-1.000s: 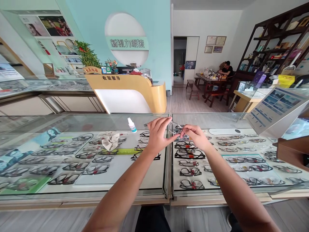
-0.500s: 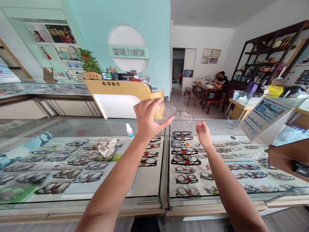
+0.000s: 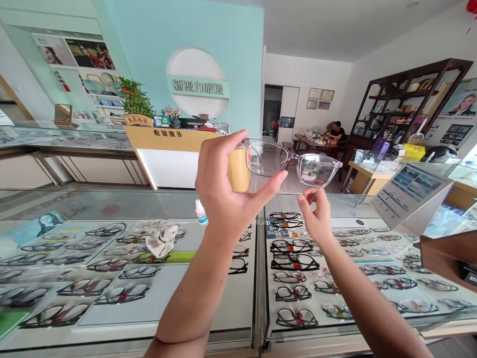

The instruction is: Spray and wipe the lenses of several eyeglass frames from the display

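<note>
The left hand [image 3: 231, 184] grips the clear eyeglasses [image 3: 294, 160] at one lens rim, above the glass display case [image 3: 223, 318]. The right hand [image 3: 316, 211] (thumb and fingers curled narrowly together) is positioned just below the other lens.

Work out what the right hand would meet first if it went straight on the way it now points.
Probably the clear-framed glasses held by the left hand, near their lower rim, though the right hand's depth relative to them is unclear.

One head-worn view, facing forward and down across the near glass counter [image 3: 233, 311] into the room
</note>
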Motion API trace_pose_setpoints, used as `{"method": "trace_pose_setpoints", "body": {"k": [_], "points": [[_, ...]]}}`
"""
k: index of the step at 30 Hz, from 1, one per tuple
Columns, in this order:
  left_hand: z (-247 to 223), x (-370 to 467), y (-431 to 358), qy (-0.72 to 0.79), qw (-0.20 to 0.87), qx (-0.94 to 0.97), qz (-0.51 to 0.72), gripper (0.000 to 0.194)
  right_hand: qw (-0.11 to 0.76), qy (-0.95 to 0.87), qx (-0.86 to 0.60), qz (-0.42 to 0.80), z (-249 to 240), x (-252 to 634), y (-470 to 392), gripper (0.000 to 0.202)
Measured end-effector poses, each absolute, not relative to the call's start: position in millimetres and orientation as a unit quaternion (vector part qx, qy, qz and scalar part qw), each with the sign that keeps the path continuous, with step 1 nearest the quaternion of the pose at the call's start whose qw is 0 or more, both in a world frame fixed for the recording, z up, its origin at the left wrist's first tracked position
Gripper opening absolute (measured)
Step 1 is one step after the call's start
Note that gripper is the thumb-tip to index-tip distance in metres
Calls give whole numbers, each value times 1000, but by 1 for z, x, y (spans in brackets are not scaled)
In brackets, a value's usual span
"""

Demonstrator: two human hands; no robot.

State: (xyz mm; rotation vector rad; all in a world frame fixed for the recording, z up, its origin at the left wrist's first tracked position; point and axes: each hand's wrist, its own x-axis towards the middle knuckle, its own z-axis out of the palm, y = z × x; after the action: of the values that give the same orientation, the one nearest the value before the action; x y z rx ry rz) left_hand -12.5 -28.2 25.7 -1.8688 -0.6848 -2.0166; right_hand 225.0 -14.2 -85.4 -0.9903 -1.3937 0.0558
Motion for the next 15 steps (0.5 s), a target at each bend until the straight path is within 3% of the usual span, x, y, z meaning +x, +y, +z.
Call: {"method": "trace_pose_setpoints", "body": {"k": [2,6,15], "points": [[29,-14,-36,-244,137,-652,-704,70,670,-631,-391,-13,-47,213,-36,40],[32,-15,-46,-240,127,-637,-722,62,640,-669,-369,-76,5,200,-82,87],[23,-5,-49,-263,135,-638,-711,67,590,-649,-433,-207,11,214,-110,64]]}}
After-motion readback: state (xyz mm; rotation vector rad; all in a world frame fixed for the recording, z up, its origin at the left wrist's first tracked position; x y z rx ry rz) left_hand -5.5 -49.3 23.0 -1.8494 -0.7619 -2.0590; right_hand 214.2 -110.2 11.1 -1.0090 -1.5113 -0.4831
